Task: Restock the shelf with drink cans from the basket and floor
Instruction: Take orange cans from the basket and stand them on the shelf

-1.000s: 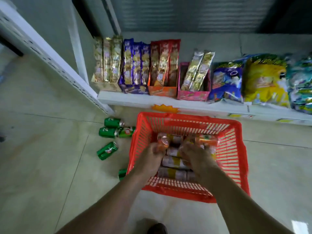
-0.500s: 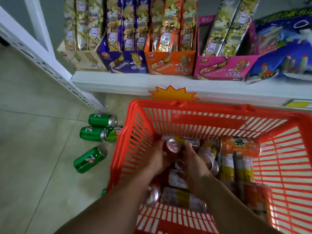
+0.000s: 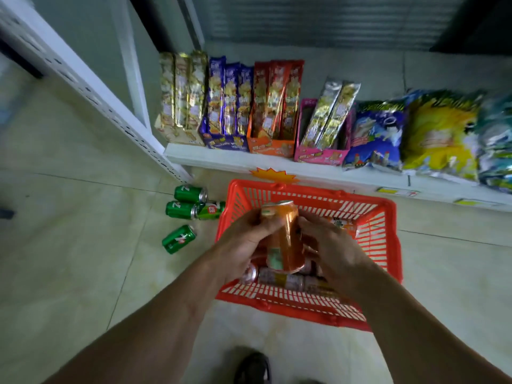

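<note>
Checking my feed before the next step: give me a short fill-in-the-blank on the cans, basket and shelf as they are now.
1. Both hands hold an ___ can above the basket.
2. The green cans lie on the floor to the ___ of the basket.
3. The basket's colour is ___.
4. The shelf behind the basket holds ___, not cans.

Missing words: orange; left; red; snack packets

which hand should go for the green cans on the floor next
Left, probably. The green cans lie on the floor left of the red basket, on the left hand side. The right hand could keep the orange can both now hold.
</note>
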